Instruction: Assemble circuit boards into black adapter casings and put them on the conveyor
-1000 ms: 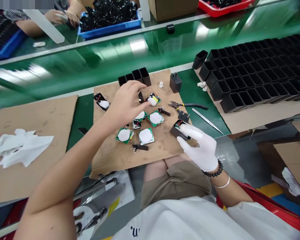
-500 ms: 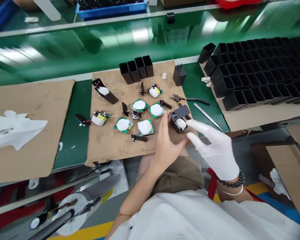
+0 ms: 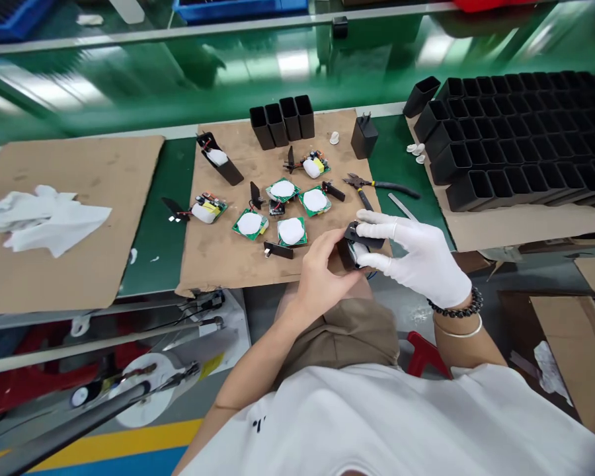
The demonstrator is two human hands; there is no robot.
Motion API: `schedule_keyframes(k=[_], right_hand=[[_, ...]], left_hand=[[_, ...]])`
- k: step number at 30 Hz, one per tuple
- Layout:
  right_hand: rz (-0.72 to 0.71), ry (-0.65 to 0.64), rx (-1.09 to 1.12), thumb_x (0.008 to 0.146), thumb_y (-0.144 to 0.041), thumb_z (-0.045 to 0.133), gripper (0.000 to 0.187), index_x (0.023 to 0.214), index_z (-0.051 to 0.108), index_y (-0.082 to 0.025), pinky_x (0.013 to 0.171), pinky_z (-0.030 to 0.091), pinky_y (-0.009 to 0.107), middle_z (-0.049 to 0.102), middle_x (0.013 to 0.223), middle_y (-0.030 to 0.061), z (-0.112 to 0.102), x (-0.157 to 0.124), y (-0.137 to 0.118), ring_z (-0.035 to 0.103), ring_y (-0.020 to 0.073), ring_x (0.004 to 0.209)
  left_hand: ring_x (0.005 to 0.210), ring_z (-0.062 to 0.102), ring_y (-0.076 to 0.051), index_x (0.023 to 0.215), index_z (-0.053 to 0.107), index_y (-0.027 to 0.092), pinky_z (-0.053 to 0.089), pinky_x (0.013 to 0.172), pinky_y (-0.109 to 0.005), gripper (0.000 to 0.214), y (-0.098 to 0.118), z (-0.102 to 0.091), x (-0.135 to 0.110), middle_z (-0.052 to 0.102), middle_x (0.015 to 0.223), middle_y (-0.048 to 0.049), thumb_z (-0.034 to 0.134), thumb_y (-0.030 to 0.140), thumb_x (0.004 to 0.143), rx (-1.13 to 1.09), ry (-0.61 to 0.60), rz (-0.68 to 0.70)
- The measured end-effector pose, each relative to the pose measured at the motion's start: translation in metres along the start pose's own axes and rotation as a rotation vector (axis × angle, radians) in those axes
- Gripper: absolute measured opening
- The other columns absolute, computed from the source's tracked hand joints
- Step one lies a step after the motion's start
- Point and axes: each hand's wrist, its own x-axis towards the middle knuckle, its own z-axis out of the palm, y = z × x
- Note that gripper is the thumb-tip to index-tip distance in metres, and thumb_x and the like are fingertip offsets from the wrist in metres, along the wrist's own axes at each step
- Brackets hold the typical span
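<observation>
The black charger housing [image 3: 348, 252] sits just right of the frame's centre, at the near edge of the cardboard sheet [image 3: 218, 258], gripped from both sides. The bare left hand [image 3: 322, 271] curls around its left side. The gloved right hand [image 3: 419, 258] closes on it from the right, with a finger laid along the plug cap [image 3: 364, 235] on top.

A second ago the left hand was up among the circuit boards [image 3: 291, 231] while the right hand held the housing alone. Half a second ago the right fingers were spread open. So both hands have come together on the one piece, and the cap appears to be getting pressed home. The pliers [image 3: 377, 186] and tweezers [image 3: 401, 206] lie untouched just above the glove.
</observation>
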Motion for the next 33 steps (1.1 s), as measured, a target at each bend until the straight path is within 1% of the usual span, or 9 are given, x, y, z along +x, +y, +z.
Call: schedule_keyframes(k=[4, 10, 17, 20, 23, 25, 29, 31, 33], right_hand=[[0.055, 0.142, -0.058, 0.092, -0.02, 0.072, 0.019, 0.109, 0.079, -0.026, 0.1, 0.066, 0.035, 0.078, 0.127, 0.0028, 0.007, -0.01, -0.015, 0.078, 0.0238, 0.114], [0.182, 0.387, -0.159, 0.093, -0.021, 0.073, 0.017, 0.108, 0.08, -0.023, 0.095, 0.068, 0.033, 0.08, 0.12, 0.0055, 0.031, -0.029, -0.025, 0.08, 0.0239, 0.107], [0.225, 0.486, -0.099, 0.092, -0.021, 0.075, 0.019, 0.11, 0.08, -0.022, 0.098, 0.067, 0.033, 0.08, 0.12, 0.0079, 0.051, -0.04, -0.028, 0.079, 0.0237, 0.109], [0.234, 0.466, -0.1, 0.092, -0.019, 0.074, 0.019, 0.11, 0.079, -0.022, 0.098, 0.067, 0.033, 0.079, 0.121, 0.0085, 0.056, -0.041, -0.03, 0.079, 0.0241, 0.11], [0.214, 0.377, -0.127, 0.092, -0.022, 0.074, 0.027, 0.118, 0.076, -0.021, 0.099, 0.067, 0.034, 0.074, 0.133, 0.0113, 0.06, -0.039, -0.028, 0.076, 0.0257, 0.118], [0.195, 0.334, -0.154, 0.09, -0.024, 0.076, 0.032, 0.122, 0.074, -0.021, 0.095, 0.068, 0.031, 0.075, 0.132, 0.0107, 0.061, -0.035, -0.024, 0.077, 0.025, 0.115], [0.078, 0.297, -0.228, 0.09, -0.02, 0.074, 0.025, 0.115, 0.075, -0.022, 0.081, 0.069, 0.025, 0.083, 0.106, 0.0044, 0.05, -0.029, -0.022, 0.082, 0.0203, 0.09], [0.035, 0.313, -0.261, 0.088, -0.02, 0.075, 0.028, 0.116, 0.075, -0.025, 0.087, 0.068, 0.027, 0.083, 0.111, 0.004, 0.044, -0.029, -0.026, 0.082, 0.0217, 0.094], [0.076, 0.283, -0.254, 0.089, -0.02, 0.075, 0.032, 0.12, 0.075, -0.028, 0.096, 0.066, 0.031, 0.08, 0.122, 0.0036, 0.042, -0.029, -0.028, 0.081, 0.0235, 0.102]], left_hand=[[0.112, 0.072, -0.027, 0.124, 0.062, 0.022, 0.06, 0.099, -0.04, 0.051, 0.011, 0.007, -0.002, 0.075, 0.119, -0.0096, 0.077, 0.015, 0.076, 0.17, 0.061, 0.098], [0.112, 0.072, -0.027, 0.128, 0.061, 0.023, 0.057, 0.102, -0.042, 0.054, 0.019, 0.016, -0.006, 0.076, 0.12, -0.0088, 0.073, 0.011, 0.076, 0.241, 0.115, 0.092], [0.107, 0.074, -0.025, 0.126, 0.061, 0.021, 0.059, 0.096, -0.039, 0.044, 0.018, 0.019, -0.006, 0.077, 0.117, -0.0107, 0.071, 0.015, 0.083, 0.244, 0.176, 0.14], [0.108, 0.074, -0.025, 0.126, 0.061, 0.021, 0.059, 0.097, -0.039, 0.043, 0.014, 0.021, -0.007, 0.077, 0.117, -0.01, 0.068, 0.015, 0.084, 0.228, 0.185, 0.108], [0.11, 0.074, -0.026, 0.128, 0.06, 0.022, 0.06, 0.099, -0.041, 0.046, 0.006, 0.022, -0.007, 0.077, 0.119, -0.01, 0.072, 0.019, 0.084, 0.183, 0.198, 0.063], [0.113, 0.073, -0.026, 0.129, 0.06, 0.022, 0.06, 0.102, -0.041, 0.048, 0.001, 0.018, -0.007, 0.076, 0.121, -0.0107, 0.075, 0.021, 0.083, 0.132, 0.193, 0.051], [0.126, 0.069, -0.025, 0.137, 0.058, 0.022, 0.059, 0.109, -0.04, 0.054, -0.004, -0.003, -0.006, 0.071, 0.133, -0.0124, 0.073, 0.016, 0.085, 0.002, 0.014, 0.056], [0.128, 0.068, -0.025, 0.14, 0.056, 0.023, 0.058, 0.111, -0.04, 0.055, -0.003, -0.018, -0.005, 0.07, 0.136, -0.0124, 0.071, 0.015, 0.088, -0.042, -0.027, 0.046], [0.123, 0.07, -0.025, 0.14, 0.057, 0.023, 0.059, 0.11, -0.041, 0.052, 0.001, -0.032, -0.007, 0.071, 0.132, -0.0122, 0.071, 0.017, 0.09, -0.046, 0.037, 0.039]])
